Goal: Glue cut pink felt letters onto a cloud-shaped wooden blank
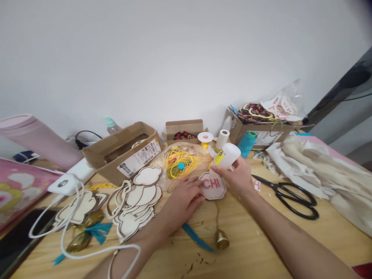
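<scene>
A pale scalloped plaque (pixel 213 190) with pink "CHI" lettering lies flat on the wooden table. My left hand (pixel 184 197) rests palm down at its left edge, fingers extended. Above the plaque's upper right, my right hand (pixel 236 174) is wrapped round a white bottle (pixel 229 154) with a yellow label, tilted down toward the plaque; its tip is hard to make out. A thin cord runs from below the plaque to a brass bell (pixel 221 239). Beside it lies a blue tassel (pixel 197 237).
Wooden cutouts (pixel 138 205) and an open carton (pixel 124 155) stand left. Tangled yellow cord (pixel 181 161) lies behind my left hand. Black scissors (pixel 290 195) and beige cloth (pixel 316 166) lie right. A white cable (pixel 65 232) crosses the left front. Thread spools (pixel 247 144) stand behind the bottle.
</scene>
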`<control>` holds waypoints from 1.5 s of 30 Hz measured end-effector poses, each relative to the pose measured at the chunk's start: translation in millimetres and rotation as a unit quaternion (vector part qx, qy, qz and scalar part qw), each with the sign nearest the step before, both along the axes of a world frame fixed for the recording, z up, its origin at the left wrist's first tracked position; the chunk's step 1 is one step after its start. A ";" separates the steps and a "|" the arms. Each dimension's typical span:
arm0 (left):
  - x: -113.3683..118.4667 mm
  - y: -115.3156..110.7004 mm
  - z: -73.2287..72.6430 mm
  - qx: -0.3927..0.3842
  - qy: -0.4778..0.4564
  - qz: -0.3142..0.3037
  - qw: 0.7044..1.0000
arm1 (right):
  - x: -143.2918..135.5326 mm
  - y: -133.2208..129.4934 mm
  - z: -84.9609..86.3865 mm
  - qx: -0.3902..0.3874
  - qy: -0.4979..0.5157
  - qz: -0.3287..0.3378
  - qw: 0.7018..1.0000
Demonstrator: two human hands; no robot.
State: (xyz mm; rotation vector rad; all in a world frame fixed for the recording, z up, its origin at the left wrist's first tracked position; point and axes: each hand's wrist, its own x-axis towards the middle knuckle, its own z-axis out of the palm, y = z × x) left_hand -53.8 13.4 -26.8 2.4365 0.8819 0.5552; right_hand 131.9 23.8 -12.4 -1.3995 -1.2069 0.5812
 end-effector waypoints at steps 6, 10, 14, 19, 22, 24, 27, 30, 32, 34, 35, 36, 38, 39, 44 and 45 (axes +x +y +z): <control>0.8 1.3 -2.9 -0.013 0.010 -0.010 1.000 | 1.1 2.7 -6.2 0.001 0.005 0.003 1.000; 0.2 1.3 -2.6 -0.008 0.018 -0.016 1.000 | 1.2 2.2 -7.6 -0.003 -0.009 0.003 1.000; 0.1 1.4 -1.9 -0.004 0.015 -0.015 1.000 | 0.5 1.0 -4.3 -0.008 -0.015 0.001 1.000; 0.4 1.8 -3.1 0.002 0.010 -0.017 1.000 | 0.6 1.2 -2.5 -0.002 -0.024 0.000 1.000; 0.5 1.9 -2.9 0.007 0.021 -0.015 1.000 | 0.3 1.3 -3.1 -0.004 -0.026 -0.002 1.000; 0.6 2.1 -2.5 0.013 0.025 -0.015 0.999 | -0.1 1.1 -3.4 -0.002 -0.025 0.000 1.000; 0.6 2.5 -2.8 0.019 0.030 -0.016 0.999 | -0.5 0.6 -3.8 0.003 -0.029 0.005 1.000; 0.5 3.0 -4.4 0.011 0.034 -0.015 0.999 | 0.0 0.7 -5.5 0.009 -0.040 0.003 0.999; 0.5 3.4 -5.4 0.004 0.033 -0.013 0.999 | 0.7 1.1 -7.6 0.012 -0.046 0.000 0.999; 0.4 3.9 -6.3 -0.001 0.033 -0.010 0.999 | 1.3 1.5 -10.0 0.012 -0.047 -0.001 0.999; 0.3 4.0 -6.6 -0.004 0.034 -0.009 0.999 | 1.6 1.7 -11.1 0.012 -0.046 0.001 0.999; 0.1 4.0 -6.8 -0.006 0.036 -0.008 0.999 | 1.7 1.8 -12.0 0.012 -0.045 0.001 0.999; -0.3 3.6 -7.0 -0.010 0.039 -0.009 0.999 | 1.8 2.0 -13.3 0.011 -0.045 0.001 0.999; -0.4 3.3 -6.9 -0.011 0.039 -0.009 0.999 | 1.7 2.1 -13.7 0.011 -0.048 0.001 0.999; -0.2 1.0 -4.9 -0.014 0.043 -0.005 0.999 | 1.5 2.0 -13.2 0.012 -0.057 -0.005 0.998; 0.0 0.8 -4.2 -0.016 0.045 -0.004 0.999 | 1.4 1.8 -12.7 0.011 -0.058 -0.008 0.998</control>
